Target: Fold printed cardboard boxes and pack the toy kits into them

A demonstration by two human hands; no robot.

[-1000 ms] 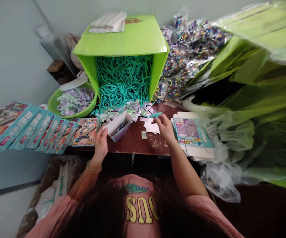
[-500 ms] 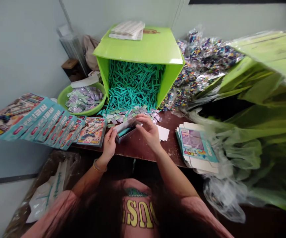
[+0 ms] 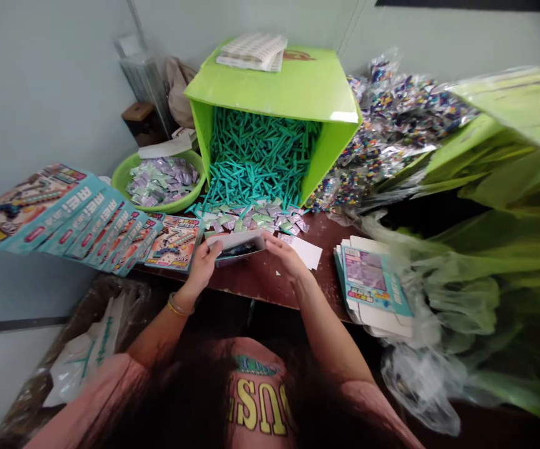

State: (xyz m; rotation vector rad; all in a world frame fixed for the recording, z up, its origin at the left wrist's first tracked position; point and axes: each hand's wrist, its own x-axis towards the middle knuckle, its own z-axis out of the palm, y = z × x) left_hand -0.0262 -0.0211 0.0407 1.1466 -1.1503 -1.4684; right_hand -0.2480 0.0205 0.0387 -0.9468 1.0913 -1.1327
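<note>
A small open carton (image 3: 238, 251) with its pale flap raised is between my hands, above the front of the dark red table (image 3: 270, 284). My left hand (image 3: 203, 265) grips its left end, the thumb on the near side. My right hand (image 3: 285, 254) has its fingers at the carton's right end, holding that corner. Dark contents show inside the carton, too dim to make out. Small green and purple packets (image 3: 255, 218) lie just behind it, and white cards (image 3: 305, 251) lie to its right.
A green bin (image 3: 345, 149) on its side holds teal sticks. Left are a green basket (image 3: 195, 198) of packets and a leaning row of printed boxes (image 3: 83, 218). Right are flat cartons (image 3: 375, 280), bagged beads (image 3: 391, 106) and plastic bags (image 3: 461, 287).
My right hand has moved from over the carton's opening to its right end. The carton is turned more level, its flap raised along the back. The view has shifted slightly.
</note>
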